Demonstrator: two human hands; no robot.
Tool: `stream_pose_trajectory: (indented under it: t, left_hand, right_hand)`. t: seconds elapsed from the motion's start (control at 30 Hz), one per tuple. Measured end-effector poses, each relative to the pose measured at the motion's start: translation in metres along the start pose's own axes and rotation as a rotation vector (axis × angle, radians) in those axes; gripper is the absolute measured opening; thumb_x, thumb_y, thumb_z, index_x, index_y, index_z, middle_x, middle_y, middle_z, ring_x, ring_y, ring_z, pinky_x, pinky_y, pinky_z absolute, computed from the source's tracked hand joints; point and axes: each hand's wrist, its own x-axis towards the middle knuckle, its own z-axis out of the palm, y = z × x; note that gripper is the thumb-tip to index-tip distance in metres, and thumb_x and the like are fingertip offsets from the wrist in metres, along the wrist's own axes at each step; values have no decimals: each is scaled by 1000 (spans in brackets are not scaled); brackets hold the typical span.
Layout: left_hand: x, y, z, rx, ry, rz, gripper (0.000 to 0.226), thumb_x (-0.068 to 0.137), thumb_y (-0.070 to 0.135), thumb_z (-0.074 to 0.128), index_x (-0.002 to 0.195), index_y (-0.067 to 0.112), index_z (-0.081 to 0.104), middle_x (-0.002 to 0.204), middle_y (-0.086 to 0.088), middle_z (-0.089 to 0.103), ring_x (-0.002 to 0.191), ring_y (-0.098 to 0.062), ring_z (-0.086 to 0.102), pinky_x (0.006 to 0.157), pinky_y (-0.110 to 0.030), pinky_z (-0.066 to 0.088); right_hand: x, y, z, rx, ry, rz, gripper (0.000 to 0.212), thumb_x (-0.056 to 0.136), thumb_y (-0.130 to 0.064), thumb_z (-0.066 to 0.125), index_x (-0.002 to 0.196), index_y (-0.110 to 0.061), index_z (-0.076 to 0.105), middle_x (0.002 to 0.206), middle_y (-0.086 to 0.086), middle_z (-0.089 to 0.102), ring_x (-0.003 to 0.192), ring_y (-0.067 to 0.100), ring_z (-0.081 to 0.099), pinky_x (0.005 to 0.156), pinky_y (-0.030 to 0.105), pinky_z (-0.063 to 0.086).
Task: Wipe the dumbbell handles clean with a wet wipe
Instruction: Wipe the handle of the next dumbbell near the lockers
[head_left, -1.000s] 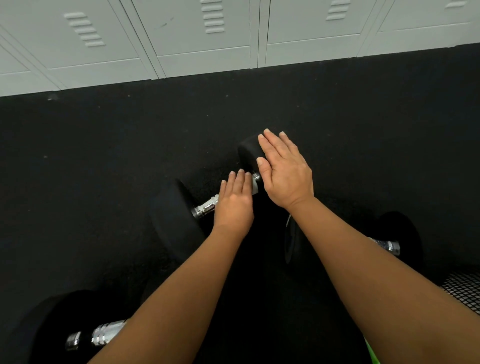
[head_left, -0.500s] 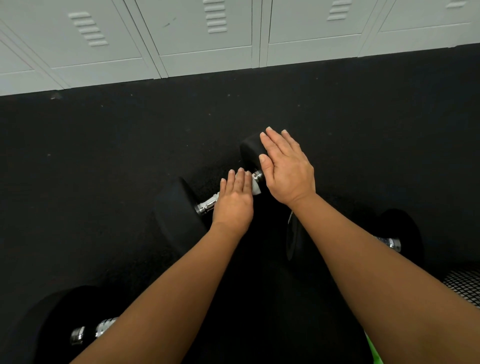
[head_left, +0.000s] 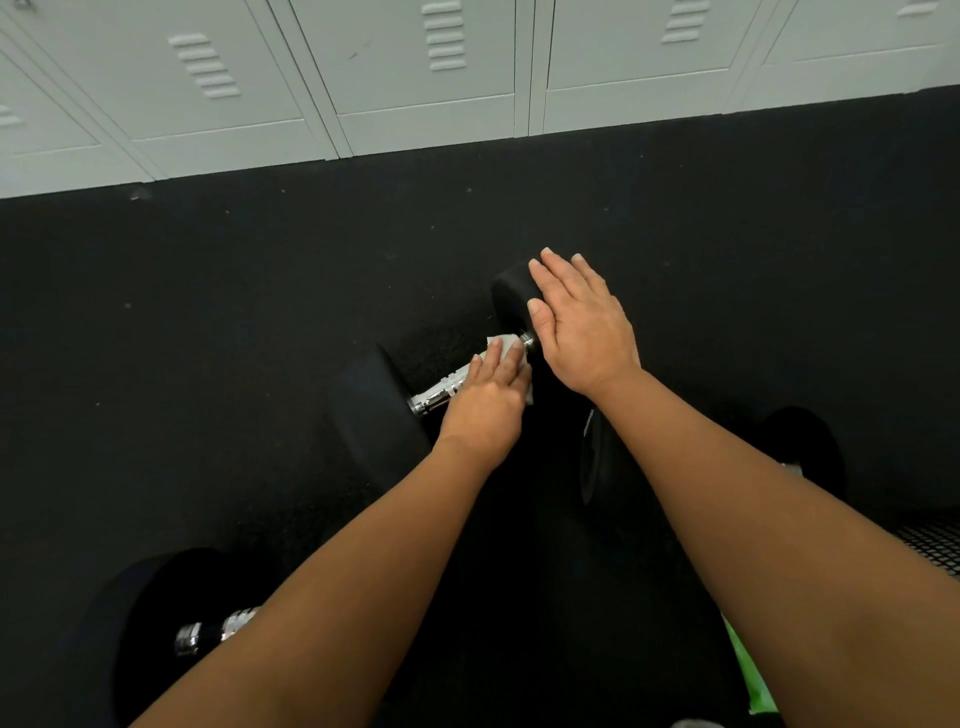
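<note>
Nearest on the black floor (head_left: 208, 338), by its lower left corner, lies a dumbbell (head_left: 156, 623) whose chrome handle is partly covered by the person's left forearm. At the lower right, a second dumbbell (head_left: 800, 447) sits mostly behind the right forearm, with a scrap of bright green (head_left: 748, 675) and a patch of black mesh (head_left: 930, 551) near that edge. Further out, near the middle of the floor, the dumbbell being cleaned (head_left: 374, 415) lies at a slant. The left hand (head_left: 485, 400) presses a white wet wipe (head_left: 504, 348) onto its chrome handle (head_left: 441, 392), the grip curled loosely over wipe and bar, fingers close together. The right hand (head_left: 582, 327) lies flat and open on the far black head, holding nothing. Beyond, pale grey lockers (head_left: 415, 78) line the far edge of the floor.
</note>
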Motion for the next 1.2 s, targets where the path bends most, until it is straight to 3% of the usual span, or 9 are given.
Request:
stream_pose_trajectory:
  t: [0.13, 0.2, 0.33, 0.43, 0.53, 0.67, 0.77, 0.9, 1.2]
  left_hand:
    - [-8, 1, -2, -70, -44, 61, 51, 93, 6, 44, 143, 11, 37, 157, -7, 18, 147, -26, 2, 118, -37, 5]
    - [-11, 2, -3, -214, -41, 21, 43, 90, 4, 47, 133, 14, 49, 150, -9, 34, 143, -29, 22, 114, -38, 23]
    - [-21, 8, -26, -621, 63, -173, 23, 93, 14, 51, 110, 17, 65, 107, -6, 68, 100, -22, 61, 84, -29, 46]
    - [-28, 8, -47, -861, 139, -356, 22, 94, 24, 54, 107, 18, 70, 93, 1, 69, 86, -11, 59, 73, -23, 41]
    - [-38, 5, -61, -1194, 167, -548, 17, 90, 25, 60, 98, 19, 73, 83, -2, 71, 80, -19, 65, 73, -36, 54]
    - [-53, 10, -81, -1438, 211, -686, 7, 86, 14, 65, 90, 13, 71, 90, -14, 71, 83, -27, 70, 75, -46, 59]
    - [-66, 19, -100, -1534, 268, -740, 5, 84, 9, 68, 88, 7, 65, 90, -16, 70, 82, -28, 71, 72, -45, 59]
    - [-85, 35, -125, -1636, 309, -748, 10, 81, 4, 69, 87, 5, 61, 88, -16, 71, 80, -28, 72, 70, -43, 60]
    - [-131, 55, -160, -1716, 224, -588, 8, 94, 15, 57, 89, 13, 63, 91, -6, 72, 87, -22, 69, 74, -34, 53]
  right_hand:
    - [2, -2, -9, -3, -114, 4, 53, 100, -43, 24, 149, -24, 26, 158, -6, 17, 146, 23, 11, 111, 48, 30]
    - [3, -3, -15, -7, -186, 15, 54, 101, -44, 24, 150, -23, 21, 159, -6, 11, 147, 24, 6, 114, 49, 24]
    - [5, -9, -28, -83, -366, 37, 60, 101, -44, 26, 152, -22, 4, 160, -6, -6, 146, 29, -8, 117, 49, 11]
    - [0, -17, -42, -21, -436, 74, 61, 100, -37, 37, 152, -22, 9, 160, -3, -5, 146, 32, -9, 117, 50, 10]
    - [-14, -25, -51, 154, -332, 121, 48, 98, -31, 45, 144, -21, 37, 157, -1, 23, 146, 31, 8, 116, 50, 18]
    - [-38, -49, -76, 516, -157, 244, 28, 94, -36, 53, 112, -22, 68, 98, -4, 70, 98, 14, 61, 87, 31, 48]
    - [-50, -67, -98, 677, -186, 271, 27, 84, -44, 65, 96, -20, 68, 82, -2, 67, 75, 9, 61, 69, 24, 49]
    - [-60, -82, -119, 720, -314, 253, 49, 67, -44, 81, 105, -21, 61, 88, -3, 66, 79, 8, 63, 70, 22, 51]
    - [-98, -100, -158, 820, -236, 322, 48, 76, -6, 76, 119, -17, 57, 86, 2, 61, 79, 14, 62, 73, 26, 52]
